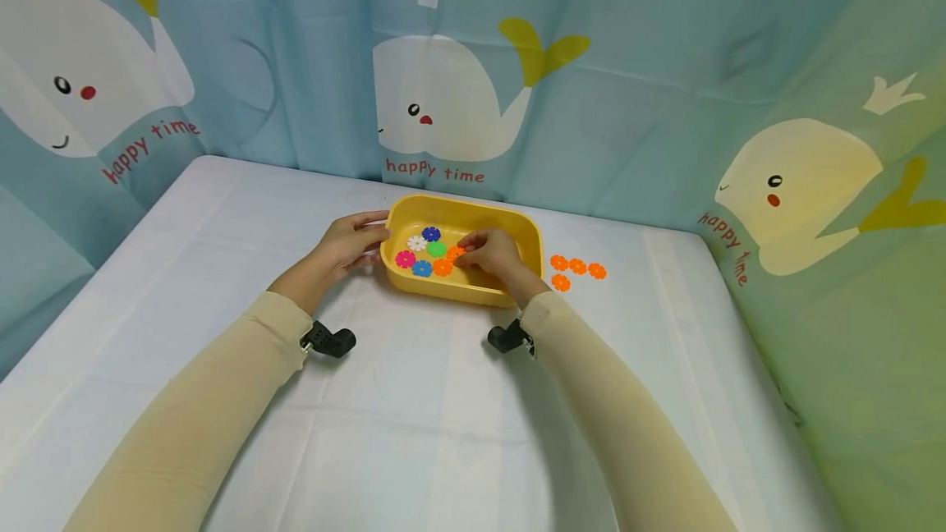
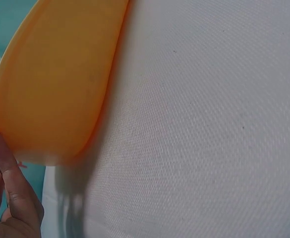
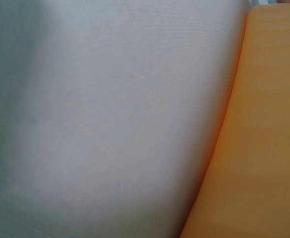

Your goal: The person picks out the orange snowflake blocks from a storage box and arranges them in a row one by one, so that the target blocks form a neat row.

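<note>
Now | left hand grips one tray | right hand pinches one disc | ten others

Both wrist views cut off the yellow basin and hide the discs inside.

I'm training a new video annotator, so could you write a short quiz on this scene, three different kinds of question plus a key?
1. True or false: the white piece lies outside the yellow tub.
2. Multiple choice: what does the left hand touch? A) a green piece B) the tub C) the right sleeve
3. Count: how many orange pieces lie on the table, to the right of the tub?

Key: 1. False, it lies inside. 2. B. 3. Four.
</note>
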A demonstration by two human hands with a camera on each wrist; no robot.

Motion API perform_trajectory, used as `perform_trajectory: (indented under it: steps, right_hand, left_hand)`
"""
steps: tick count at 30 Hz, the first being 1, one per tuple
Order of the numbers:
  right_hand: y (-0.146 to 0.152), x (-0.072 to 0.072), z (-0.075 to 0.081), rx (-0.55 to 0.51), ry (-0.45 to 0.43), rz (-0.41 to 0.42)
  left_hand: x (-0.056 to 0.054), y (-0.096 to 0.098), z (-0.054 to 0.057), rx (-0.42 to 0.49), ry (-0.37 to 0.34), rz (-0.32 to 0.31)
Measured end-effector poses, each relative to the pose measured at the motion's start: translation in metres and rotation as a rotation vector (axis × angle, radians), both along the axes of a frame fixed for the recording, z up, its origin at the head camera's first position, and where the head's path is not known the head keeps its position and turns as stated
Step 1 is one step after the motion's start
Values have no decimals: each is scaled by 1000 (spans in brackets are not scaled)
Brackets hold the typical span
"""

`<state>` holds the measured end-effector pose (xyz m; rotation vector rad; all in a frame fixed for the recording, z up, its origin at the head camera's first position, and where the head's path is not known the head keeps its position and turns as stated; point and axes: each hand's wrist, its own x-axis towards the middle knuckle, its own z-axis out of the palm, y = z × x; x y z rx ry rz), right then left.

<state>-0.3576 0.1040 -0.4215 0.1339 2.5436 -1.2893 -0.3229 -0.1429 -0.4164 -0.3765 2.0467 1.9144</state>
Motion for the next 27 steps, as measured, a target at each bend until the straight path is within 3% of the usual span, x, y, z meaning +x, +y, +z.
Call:
perform_trajectory:
  steps: [18, 27]
  right_hand:
    - [2, -2, -1, -23, 32, 37]
    - [3, -2, 0, 22, -5, 30]
  left_hand:
    - [-3, -2, -2, 9, -18, -13]
    - [-3, -1, -1, 15, -21, -3]
